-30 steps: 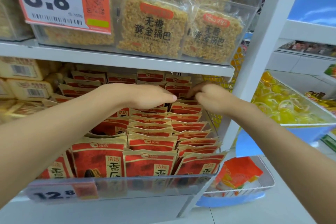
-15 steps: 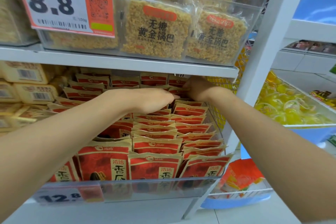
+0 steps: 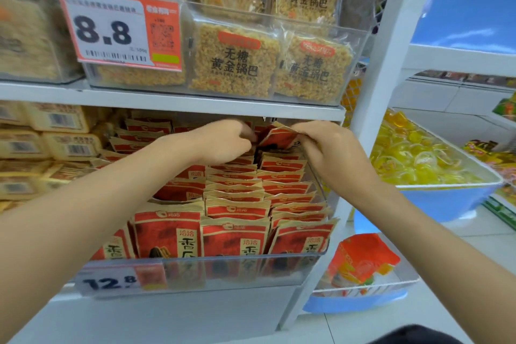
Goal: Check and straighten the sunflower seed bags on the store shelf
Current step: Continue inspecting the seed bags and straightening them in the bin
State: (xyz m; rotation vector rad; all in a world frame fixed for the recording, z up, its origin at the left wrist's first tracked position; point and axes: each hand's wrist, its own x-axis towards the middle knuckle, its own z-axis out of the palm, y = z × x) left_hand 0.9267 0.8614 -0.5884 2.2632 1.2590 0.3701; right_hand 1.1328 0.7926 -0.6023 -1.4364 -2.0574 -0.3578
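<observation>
Red-and-tan paper sunflower seed bags (image 3: 237, 234) stand in rows inside the clear plastic shelf tray (image 3: 279, 265); the right hand (image 3: 332, 153) pinches the top edge of the tilted back bag (image 3: 279, 138) of the right row, its fingers (image 3: 305, 138) curled over it; the left hand (image 3: 223, 142), fingers curled, sits just left of that bag; whether it grips anything I cannot tell.
</observation>
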